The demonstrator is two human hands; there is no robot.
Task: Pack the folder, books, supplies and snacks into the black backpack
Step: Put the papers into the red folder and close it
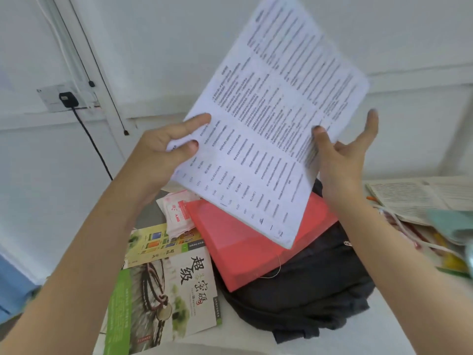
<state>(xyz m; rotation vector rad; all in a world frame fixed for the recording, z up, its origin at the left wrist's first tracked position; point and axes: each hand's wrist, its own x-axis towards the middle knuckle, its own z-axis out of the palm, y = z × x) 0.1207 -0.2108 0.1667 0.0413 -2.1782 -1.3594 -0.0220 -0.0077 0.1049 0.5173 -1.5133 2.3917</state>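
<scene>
I hold a stack of printed white sheets [268,129] up in the air above the table. My left hand [163,152] pinches its left edge between thumb and fingers. My right hand [343,155] steadies the right edge, thumb on the front, fingers spread behind. Below the sheets a red folder [245,249] lies on the black backpack [307,298], which rests flat on the table. A green-and-white book [166,301] lies left of the backpack, with a second yellow-green book [158,242] behind it. A small white-and-red packet [176,213] sits at the folder's left corner.
At the right lie an open printed book [419,198], a teal cloth [450,224], white cord and yellow items. A wall socket with a black plug [67,99] and its cable hangs at the left. The white wall stands close behind the table.
</scene>
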